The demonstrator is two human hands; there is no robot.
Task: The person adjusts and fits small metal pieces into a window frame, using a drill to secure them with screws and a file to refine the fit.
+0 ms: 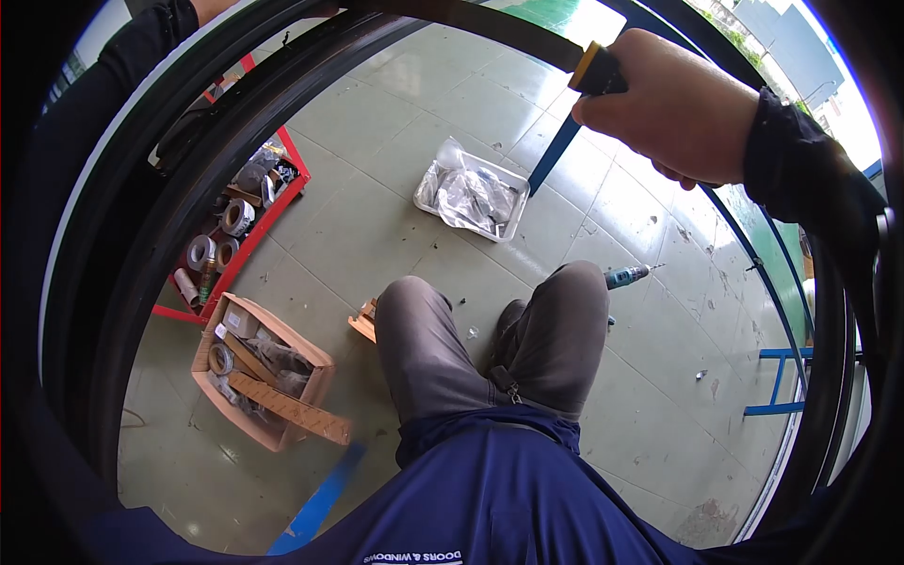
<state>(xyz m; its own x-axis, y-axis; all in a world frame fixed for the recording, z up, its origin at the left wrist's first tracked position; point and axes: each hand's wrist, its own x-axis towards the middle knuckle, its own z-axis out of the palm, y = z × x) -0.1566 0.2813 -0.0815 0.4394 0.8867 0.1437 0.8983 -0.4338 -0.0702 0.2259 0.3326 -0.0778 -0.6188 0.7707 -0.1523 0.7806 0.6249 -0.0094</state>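
My right hand (678,108) is wrapped round the yellow and black handle of a handsaw (471,24) at the upper right. Its long, dark flat blade runs left along the top edge of the view; I cannot make out any teeth. The blade lies close to the black curved frame (311,85) that arches around me. At the top left, only a bit of my left hand (212,8) shows beyond the dark sleeve, near the frame's upper left part. Its fingers are out of sight.
A white tray (516,221) holding plastic bags sits on the tiled floor. On the left are a red cart (268,212) with tape rolls and a cardboard box (202,363) of parts. A teal power drill (626,276) lies beside my knee. Blue metal stands (777,381) are at right.
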